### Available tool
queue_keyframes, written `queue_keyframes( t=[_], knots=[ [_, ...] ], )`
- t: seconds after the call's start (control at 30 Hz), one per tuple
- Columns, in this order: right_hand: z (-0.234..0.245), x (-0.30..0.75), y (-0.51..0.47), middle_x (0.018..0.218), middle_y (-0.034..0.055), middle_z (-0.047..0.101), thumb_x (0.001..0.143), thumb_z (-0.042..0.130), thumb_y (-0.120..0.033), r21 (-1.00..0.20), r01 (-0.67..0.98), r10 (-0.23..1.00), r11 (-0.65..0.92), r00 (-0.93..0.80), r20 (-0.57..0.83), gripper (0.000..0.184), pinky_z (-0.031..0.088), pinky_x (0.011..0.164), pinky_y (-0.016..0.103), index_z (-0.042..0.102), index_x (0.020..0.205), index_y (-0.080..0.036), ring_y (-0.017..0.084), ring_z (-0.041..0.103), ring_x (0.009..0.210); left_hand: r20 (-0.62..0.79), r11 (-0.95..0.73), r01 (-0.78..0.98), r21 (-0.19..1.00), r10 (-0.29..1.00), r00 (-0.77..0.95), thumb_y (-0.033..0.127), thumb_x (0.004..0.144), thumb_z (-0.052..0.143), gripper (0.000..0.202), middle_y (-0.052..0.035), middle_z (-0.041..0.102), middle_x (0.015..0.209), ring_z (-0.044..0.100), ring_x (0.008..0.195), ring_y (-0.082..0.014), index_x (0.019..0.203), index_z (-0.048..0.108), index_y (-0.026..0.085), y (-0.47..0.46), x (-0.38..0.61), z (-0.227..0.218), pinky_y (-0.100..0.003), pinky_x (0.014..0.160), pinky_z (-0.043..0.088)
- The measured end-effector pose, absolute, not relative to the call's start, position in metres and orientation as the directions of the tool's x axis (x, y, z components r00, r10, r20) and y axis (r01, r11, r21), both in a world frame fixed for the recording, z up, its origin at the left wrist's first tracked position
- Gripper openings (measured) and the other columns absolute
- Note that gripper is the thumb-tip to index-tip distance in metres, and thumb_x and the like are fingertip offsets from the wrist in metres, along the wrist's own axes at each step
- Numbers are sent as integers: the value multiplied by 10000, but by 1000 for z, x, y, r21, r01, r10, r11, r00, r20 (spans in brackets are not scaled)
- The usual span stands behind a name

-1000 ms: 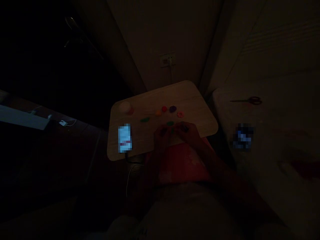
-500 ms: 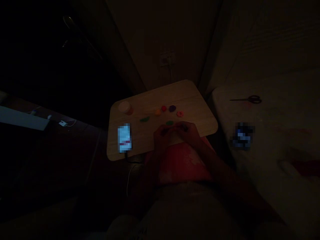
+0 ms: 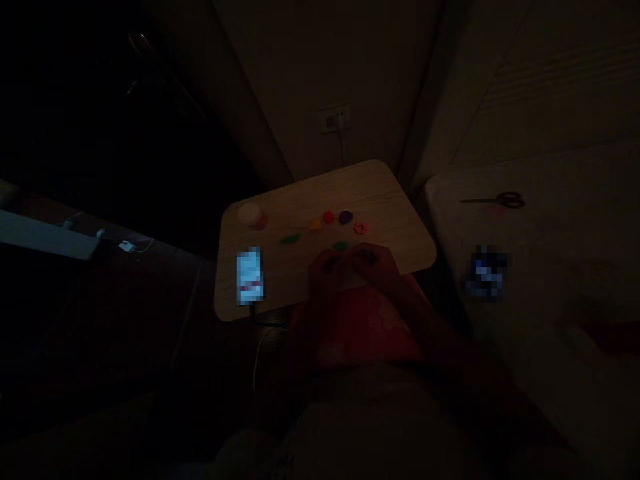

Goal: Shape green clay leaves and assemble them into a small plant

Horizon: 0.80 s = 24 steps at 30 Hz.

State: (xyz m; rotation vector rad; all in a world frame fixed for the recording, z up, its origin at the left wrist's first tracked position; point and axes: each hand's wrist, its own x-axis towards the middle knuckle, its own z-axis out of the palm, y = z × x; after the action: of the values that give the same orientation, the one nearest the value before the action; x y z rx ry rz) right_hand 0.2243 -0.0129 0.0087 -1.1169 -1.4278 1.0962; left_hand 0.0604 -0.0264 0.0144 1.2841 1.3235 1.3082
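1. Left hand (image 3: pixel 327 268) and right hand (image 3: pixel 376 262) are seen drawn together at the near edge of the table (image 3: pixel 400 200), fingers curled inward and tips almost meeting; a small dark lump (image 3: pixel 369 255) shows at the right fingertips, but in this dim light it cannot be told whether it is pinched or only touched
2. Lump judged light, soft and easily dented, likely a little tacky; best taken by its sides with fingertips only, lightly, so the shape is not squashed
3. Just beyond the fingers a green piece (image 3: pixel 341 246) lies on the table; farther off lie a pink flower (image 3: pixel 360 228), a purple ball (image 3: pixel 345 217), a red ball (image 3: pixel 329 217), an orange bit (image 3: pixel 315 225) and a green leaf (image 3: pixel 290 238)
4. A tub (image 3: pixel 251 215) and a lit phone (image 3: pixel 249 275) are noted at the left; scissors (image 3: pixel 495 199) lie well apart on the right
5. Against the earlier frames: hands kept in the same spot, still together; pieces on the table unshifted
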Motion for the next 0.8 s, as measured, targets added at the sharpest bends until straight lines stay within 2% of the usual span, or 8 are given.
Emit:
queue_keyframes(
  t=[0.17, 0.3, 0.4, 0.6, 0.8],
  knots=[
    [5, 224, -13, 788, 29, 747, 785, 759, -408, -992, 41, 991, 120, -69, 117, 199, 492, 684, 307, 748, 805, -210, 178, 620, 699, 65, -59, 50, 997, 990, -128, 368, 774, 836, 180, -47, 755, 869, 696, 860, -209, 814, 775, 203, -27, 60, 10, -324, 824, 556],
    [2, 224, -13, 701, 6, 678, 791, 749, -459, -994, 54, 994, 95, -54, 92, 254, 444, 617, 290, 726, 777, -206, 157, 556, 636, 56, -57, -1, 998, 988, -145, 469, 811, 804, 271, -65, 784, 934, 717, 921, -227, 881, 789, 208, -26, 59, 6, -342, 868, 568],
    [2, 224, -12, 706, 7, 677, 789, 743, -452, -994, 51, 994, 93, -61, 90, 247, 439, 609, 289, 727, 783, -206, 157, 550, 633, 49, -55, -31, 998, 986, -158, 513, 816, 796, 312, -61, 782, 928, 716, 902, -219, 864, 777, 205, -25, 59, 4, -330, 848, 567],
    [7, 225, -12, 748, 23, 720, 818, 717, -425, -988, 69, 986, 140, -97, 133, 223, 473, 652, 300, 753, 799, -206, 178, 596, 681, 45, -36, 54, 998, 983, -176, 485, 796, 839, 322, -18, 706, 768, 659, 768, -176, 746, 718, 191, -26, 62, 10, -282, 740, 540],
    [6, 224, -12, 821, 48, 770, 806, 742, -404, -986, 89, 981, 138, -149, 124, 213, 491, 674, 301, 783, 849, -200, 194, 639, 722, 67, -55, 74, 996, 983, -170, 441, 812, 831, 290, -9, 694, 762, 643, 747, -160, 743, 710, 186, -27, 62, 13, -268, 723, 515]
  ],
)
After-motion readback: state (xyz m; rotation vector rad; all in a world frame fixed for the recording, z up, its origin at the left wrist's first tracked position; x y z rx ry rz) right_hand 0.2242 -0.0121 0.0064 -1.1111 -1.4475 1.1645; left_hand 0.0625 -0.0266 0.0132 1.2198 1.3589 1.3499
